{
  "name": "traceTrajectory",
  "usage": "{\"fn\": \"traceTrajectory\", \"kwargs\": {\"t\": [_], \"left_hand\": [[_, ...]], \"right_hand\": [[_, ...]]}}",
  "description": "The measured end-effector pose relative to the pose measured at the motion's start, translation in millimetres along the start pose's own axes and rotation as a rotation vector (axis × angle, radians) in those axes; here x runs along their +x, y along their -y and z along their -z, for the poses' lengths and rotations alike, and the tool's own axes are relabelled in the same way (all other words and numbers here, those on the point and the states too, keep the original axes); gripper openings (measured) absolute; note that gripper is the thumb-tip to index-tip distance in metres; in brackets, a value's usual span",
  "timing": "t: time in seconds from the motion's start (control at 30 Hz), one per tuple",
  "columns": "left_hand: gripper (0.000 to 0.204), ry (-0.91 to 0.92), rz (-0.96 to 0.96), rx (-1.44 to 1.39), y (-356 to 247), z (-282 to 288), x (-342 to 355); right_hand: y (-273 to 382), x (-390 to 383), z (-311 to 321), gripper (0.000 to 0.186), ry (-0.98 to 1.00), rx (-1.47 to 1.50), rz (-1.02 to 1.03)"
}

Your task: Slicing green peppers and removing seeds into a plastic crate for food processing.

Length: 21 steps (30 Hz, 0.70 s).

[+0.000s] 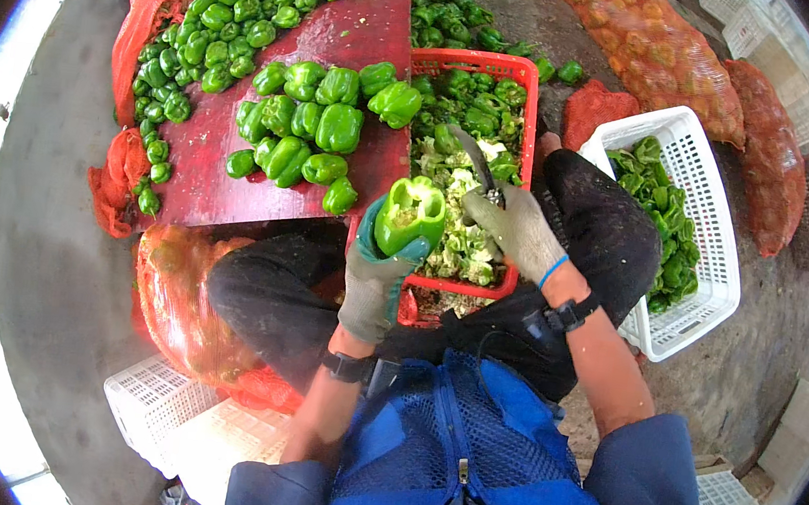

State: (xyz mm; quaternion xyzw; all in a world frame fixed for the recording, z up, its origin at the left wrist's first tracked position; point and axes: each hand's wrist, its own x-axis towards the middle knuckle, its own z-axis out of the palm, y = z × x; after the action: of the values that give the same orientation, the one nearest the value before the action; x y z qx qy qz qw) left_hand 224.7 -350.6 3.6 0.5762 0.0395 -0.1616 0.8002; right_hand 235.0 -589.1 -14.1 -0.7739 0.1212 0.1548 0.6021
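Head view | my left hand curled round an opened green bell pepper | right hand gripped a curved knife | red crate sat beneath, likely catching scraps

You are wearing a bright blue vest with dark mesh panels, a front zip running down it and ending in a metallic pull. Wide slate-blue sleeves are reaching about your elbows. Your left hand is sporting a greyish knit glove showing teal coating; your right hand is wearing a beige-grey one with a blue cuff edge. Black straps are circling both wrists, and dark, smudged trousers are covering your legs.
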Motion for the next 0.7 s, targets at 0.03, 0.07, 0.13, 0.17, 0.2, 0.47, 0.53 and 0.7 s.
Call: {"fn": "traceTrajectory", "kwargs": {"t": [0.03, 0.07, 0.13, 0.17, 0.2, 0.47, 0.53, 0.7], "left_hand": [[0.07, 0.003, -0.029, -0.003, -1, -12, 1], [0.073, -0.004, -0.064, 0.001, -2, -18, -2], [0.076, -0.013, -0.14, 0.21, 14, -11, -4], [0.077, -0.029, -0.235, 0.279, 28, -7, -2], [0.078, -0.043, -0.327, 0.35, 39, -5, 0], [0.061, -0.02, 0.14, -0.244, 45, 17, -1], [0.051, -0.078, 0.092, -0.128, 41, 11, 3], [0.043, -0.219, -0.091, -0.003, 63, 9, 2]], "right_hand": [[12, -13, -2, 0.052, 0.026, 0.146, -0.059], [20, -20, -9, 0.051, 0.064, 0.295, -0.111], [22, -23, -25, 0.05, 0.098, 0.288, -0.038], [23, -23, -32, 0.047, 0.108, 0.322, -0.055], [22, -22, -38, 0.045, 0.115, 0.358, -0.075], [3, -4, -55, 0.043, -0.143, -0.174, 0.327], [8, -3, -59, 0.041, -0.079, -0.154, 0.288], [-5, -6, -86, 0.045, -0.249, -0.239, 0.287]]}}
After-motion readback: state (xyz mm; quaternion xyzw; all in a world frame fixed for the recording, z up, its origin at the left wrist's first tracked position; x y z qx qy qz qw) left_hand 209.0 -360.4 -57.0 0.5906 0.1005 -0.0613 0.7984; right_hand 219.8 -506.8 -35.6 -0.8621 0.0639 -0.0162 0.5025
